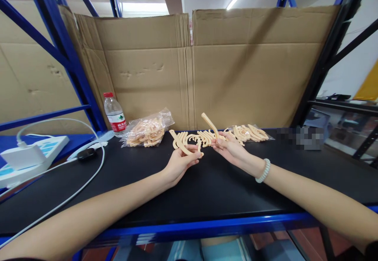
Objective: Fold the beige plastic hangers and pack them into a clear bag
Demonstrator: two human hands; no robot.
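You wear a bracelet (266, 170) of pale green, rounded beads, set close together, on the wrist of your right hand (232, 150). That hand, your left hand (179, 165) and your forearms (118, 204) are bare. Your light-blue clothing (186, 250) has thin white stripes.

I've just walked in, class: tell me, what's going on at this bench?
A person is handling pale, bone-like pieces above a black tabletop. The left hand holds a curved piece; the right hand holds a slender piece, its free end tilted up. The two held pieces are apart. More pieces lie just beyond the hands, with a clear bag of similar ones to their left.
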